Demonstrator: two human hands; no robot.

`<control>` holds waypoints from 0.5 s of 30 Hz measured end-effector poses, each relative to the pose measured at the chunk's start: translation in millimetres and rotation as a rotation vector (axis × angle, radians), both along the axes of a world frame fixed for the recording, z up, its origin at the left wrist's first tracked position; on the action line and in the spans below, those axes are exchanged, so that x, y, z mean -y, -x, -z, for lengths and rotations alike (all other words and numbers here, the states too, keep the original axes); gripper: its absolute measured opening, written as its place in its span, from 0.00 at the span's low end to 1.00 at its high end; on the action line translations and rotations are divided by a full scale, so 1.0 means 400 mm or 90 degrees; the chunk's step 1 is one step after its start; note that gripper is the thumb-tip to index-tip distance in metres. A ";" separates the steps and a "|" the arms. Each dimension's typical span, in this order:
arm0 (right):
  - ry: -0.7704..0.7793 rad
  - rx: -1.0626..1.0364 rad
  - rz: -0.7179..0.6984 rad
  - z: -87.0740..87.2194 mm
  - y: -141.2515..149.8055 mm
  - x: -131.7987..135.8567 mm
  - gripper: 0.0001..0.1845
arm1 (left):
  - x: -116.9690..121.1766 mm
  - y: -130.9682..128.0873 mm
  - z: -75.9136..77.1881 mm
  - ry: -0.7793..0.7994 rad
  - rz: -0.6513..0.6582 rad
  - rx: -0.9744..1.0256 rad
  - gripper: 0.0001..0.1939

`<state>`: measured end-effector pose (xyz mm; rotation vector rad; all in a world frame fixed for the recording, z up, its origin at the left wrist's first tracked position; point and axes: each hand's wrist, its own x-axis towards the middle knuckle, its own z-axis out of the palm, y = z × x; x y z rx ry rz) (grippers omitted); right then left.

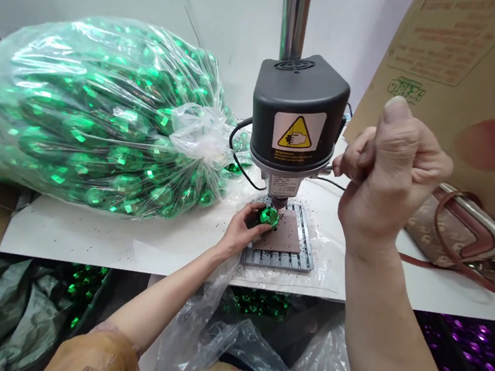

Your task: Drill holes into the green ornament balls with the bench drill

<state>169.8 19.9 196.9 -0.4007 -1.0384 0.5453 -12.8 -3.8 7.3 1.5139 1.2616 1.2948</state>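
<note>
In the head view my left hand [243, 229] grips a shiny green faceted ball [269, 216] between thumb and fingers. The ball sits under the chuck [279, 202] of a small black bench drill press [299, 113], over a brown pad [284, 232] on the grey slotted base plate [303, 266]. Raised at the right of the machine, my right hand [391, 162] is closed in a fist around the drill press lever [326, 170], of which only a short metal part shows. The hand hides the rest of it.
A big clear bag [101, 117] of green faceted balls lies at left on the white table [130, 246]. A cardboard box [452, 85] and a handbag [446, 230] stand at right. Dark chips dot the table. Below its edge are plastic sheeting [249, 344] and purple balls [475, 355].
</note>
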 end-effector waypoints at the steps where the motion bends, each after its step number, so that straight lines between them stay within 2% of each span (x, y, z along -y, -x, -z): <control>1: -0.002 -0.004 -0.005 0.000 0.000 -0.001 0.26 | 0.000 -0.005 0.001 -0.006 0.004 -0.003 0.27; 9: -0.001 -0.007 0.008 0.001 0.002 -0.002 0.27 | 0.003 -0.026 0.017 -0.032 -0.002 -0.033 0.29; 15: 0.001 0.018 0.022 0.006 0.001 -0.001 0.29 | 0.029 -0.052 0.021 -0.038 0.011 -0.022 0.27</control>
